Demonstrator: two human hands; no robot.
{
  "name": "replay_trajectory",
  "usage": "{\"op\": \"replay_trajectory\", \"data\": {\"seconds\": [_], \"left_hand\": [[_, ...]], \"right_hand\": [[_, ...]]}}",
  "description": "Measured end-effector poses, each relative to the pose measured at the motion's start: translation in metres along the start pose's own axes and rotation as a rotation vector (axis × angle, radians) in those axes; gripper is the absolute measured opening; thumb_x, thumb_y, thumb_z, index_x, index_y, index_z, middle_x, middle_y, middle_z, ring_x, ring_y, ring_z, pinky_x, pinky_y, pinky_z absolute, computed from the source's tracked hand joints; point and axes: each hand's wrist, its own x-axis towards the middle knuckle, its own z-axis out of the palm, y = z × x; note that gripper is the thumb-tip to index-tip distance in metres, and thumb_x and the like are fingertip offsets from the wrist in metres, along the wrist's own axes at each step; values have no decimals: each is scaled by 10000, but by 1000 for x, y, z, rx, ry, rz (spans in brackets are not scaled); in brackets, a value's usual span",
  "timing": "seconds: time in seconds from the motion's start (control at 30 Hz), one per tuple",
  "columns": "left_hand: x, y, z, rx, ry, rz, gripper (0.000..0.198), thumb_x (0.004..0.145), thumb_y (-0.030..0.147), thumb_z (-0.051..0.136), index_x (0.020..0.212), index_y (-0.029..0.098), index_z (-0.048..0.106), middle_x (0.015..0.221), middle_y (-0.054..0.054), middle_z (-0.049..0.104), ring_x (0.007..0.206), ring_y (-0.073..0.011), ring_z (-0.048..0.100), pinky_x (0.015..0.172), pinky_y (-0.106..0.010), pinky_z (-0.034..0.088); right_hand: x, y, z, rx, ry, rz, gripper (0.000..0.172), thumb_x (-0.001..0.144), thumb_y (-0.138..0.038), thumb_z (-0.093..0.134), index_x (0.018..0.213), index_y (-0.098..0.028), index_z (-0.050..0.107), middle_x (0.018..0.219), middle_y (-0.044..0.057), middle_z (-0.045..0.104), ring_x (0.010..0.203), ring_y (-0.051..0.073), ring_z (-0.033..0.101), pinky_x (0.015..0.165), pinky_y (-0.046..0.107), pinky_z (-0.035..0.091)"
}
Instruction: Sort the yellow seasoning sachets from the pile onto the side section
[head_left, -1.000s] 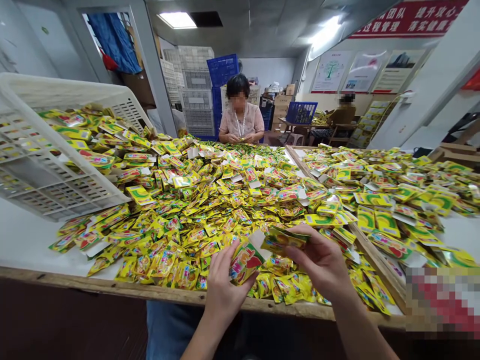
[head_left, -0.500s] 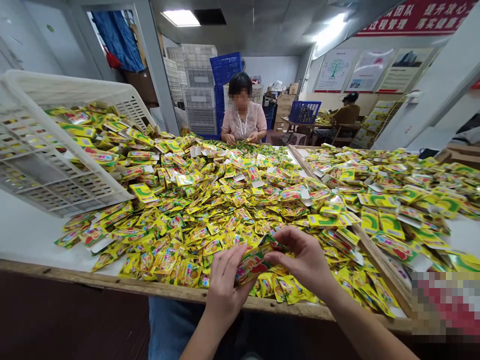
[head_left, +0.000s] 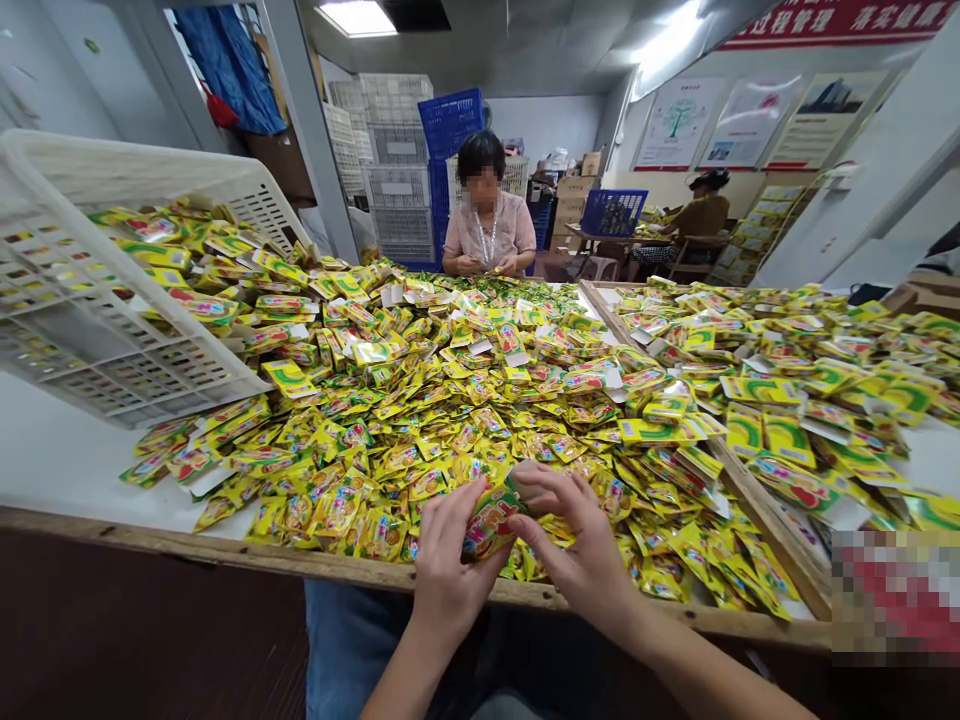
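**Both hands meet on one bundle**

A heap of glossy yellow sachets (head_left: 480, 400) spreads beyond both hands, and a white lattice crate (head_left: 90, 330) tips well to their left. Above the table's wooden edge (head_left: 225, 552), the left hand (head_left: 446, 570) and right hand (head_left: 589, 555) curl tight around a flat sachet bundle (head_left: 491, 520) between them. A second ago the right hand held its sachets apart from it.

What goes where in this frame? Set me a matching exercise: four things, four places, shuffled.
Things:
1. white crate
2. blue basket
3. sachet bundle
4. red banner

Places:
A. high on the right wall
B. between the left hand and right hand, fingers closed on it, at the near edge of the table
C. tipped at the left, loose sachets spilling out
D. on a far table at the back

Pairs: 1-C, 2-D, 3-B, 4-A
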Motion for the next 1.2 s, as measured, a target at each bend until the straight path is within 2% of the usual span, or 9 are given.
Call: {"op": "replay_trajectory", "data": {"seconds": [0.13, 0.33, 0.47, 0.6, 0.73, 0.9, 1.07, 1.13, 1.2], "left_hand": [[4, 3, 0, 10, 6, 9, 439, 838, 324, 618, 1224, 155, 493, 1062, -103, 643, 994, -214, 567, 880, -323, 458], [15, 3, -1, -40, -99, 51, 401, 863, 342, 575, 1234, 213, 492, 1087, -89, 627, 984, -208, 567, 893, -344, 457], [19, 1, -1, -201, -164, -295, 650, 733, 468, 699, 1276, 239, 424, 1252, -116, 524, 1173, -283, 504, 945, -438, 452], [8, 10, 9, -588, -264, -741, 469, 863, 491, 518, 1209, 208, 376, 1024, -80, 613, 771, -179, 658, 614, -297, 557], [-11, 23, 22, -715, -241, -774, 398, 906, 449, 454, 1210, 211, 355, 994, -82, 625, 665, -142, 639, 550, -263, 546], [-26, 14, 19, -551, -410, -580, 408, 903, 355, 484, 1276, 216, 398, 945, -61, 667, 646, -130, 625, 610, -275, 545], [-29, -23, 3, -276, -148, -561, 259, 877, 320, 517, 1089, 174, 546, 844, -43, 667, 655, -129, 627, 625, -262, 538], [-28, -35, -3, -161, -44, -544, 243, 871, 324, 522, 1051, 169, 571, 836, -47, 668, 682, -142, 633, 636, -268, 535], [-25, -43, -8, -72, 31, -519, 231, 867, 329, 528, 1022, 168, 590, 816, -44, 667, 698, -149, 636, 651, -274, 533]], "right_hand": [[3, -3, -5, -73, 131, -60, 104, 768, -319, 677, 869, -305, 696, 863, 22, 738, 1088, 310, 573, 1003, 524, 247], [12, 4, -10, 213, -325, 189, 234, 764, -448, 645, 745, -230, 728, 731, 10, 725, 710, 214, 641, 975, 493, 368], [19, 9, -9, 502, -278, 355, 357, 773, -520, 614, 831, -185, 723, 832, 61, 735, 822, 241, 655, 793, 372, 513], [10, 13, 3, 561, -225, 370, 306, 765, -475, 649, 841, -181, 688, 812, 59, 717, 807, 220, 661, 797, 355, 528], [-7, 30, 3, 629, 63, 350, 419, 688, -378, 750, 1050, -250, 581, 919, 35, 677, 838, 199, 667, 768, 331, 550], [24, 80, -82, 318, 53, 497, 620, 551, -457, 816, 1081, -238, 577, 867, 61, 647, 619, 211, 647, 516, 349, 538], [73, 114, -208, -350, 731, 405, 613, 729, -471, 694, 1274, -266, 501, 1383, 167, 406, 1260, 356, 418, 962, 447, 389], [75, 115, -220, -519, 788, 298, 625, 771, -434, 661, 1334, -269, 446, 1429, 151, 354, 1348, 367, 279, 1074, 457, 259], [68, 112, -195, -526, 657, 183, 478, 816, -406, 599, 1263, -260, 515, 1315, 159, 492, 1286, 380, 376, 1052, 521, 277]]}}
